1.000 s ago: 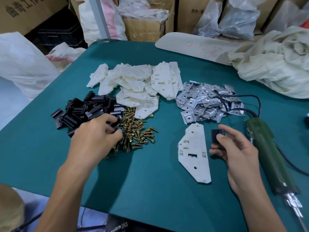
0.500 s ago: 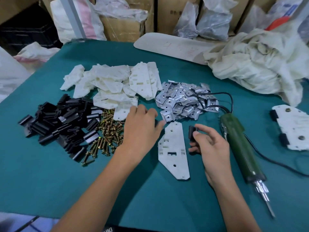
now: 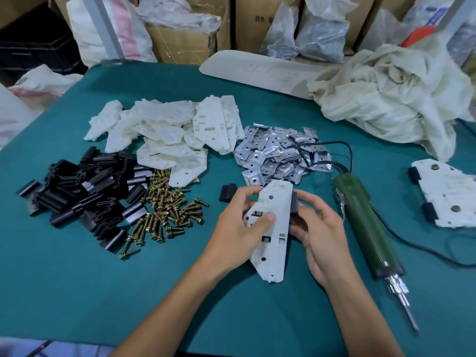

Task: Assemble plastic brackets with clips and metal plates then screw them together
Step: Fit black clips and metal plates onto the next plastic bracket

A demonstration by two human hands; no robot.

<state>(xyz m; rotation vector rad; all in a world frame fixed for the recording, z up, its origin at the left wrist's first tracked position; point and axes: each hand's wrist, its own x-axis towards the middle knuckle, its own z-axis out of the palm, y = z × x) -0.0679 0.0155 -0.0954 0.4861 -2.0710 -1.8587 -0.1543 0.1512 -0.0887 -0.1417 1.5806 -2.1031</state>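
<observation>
Matt white plastic bracket (image 3: 273, 228); glossy black plastic clips (image 3: 77, 191); shiny bent metal plates (image 3: 278, 155); brassy metal screws (image 3: 164, 210); matt teal cloth-covered counter (image 3: 77, 292); crumpled cream cloth (image 3: 391, 99).

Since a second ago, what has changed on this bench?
The left hand left the clip pile, came right and gripped the white bracket, tilting it up. The right hand brought its black clip to the bracket's right edge. A spare clip now lies beside them. Screwdriver and screws stayed put.
</observation>
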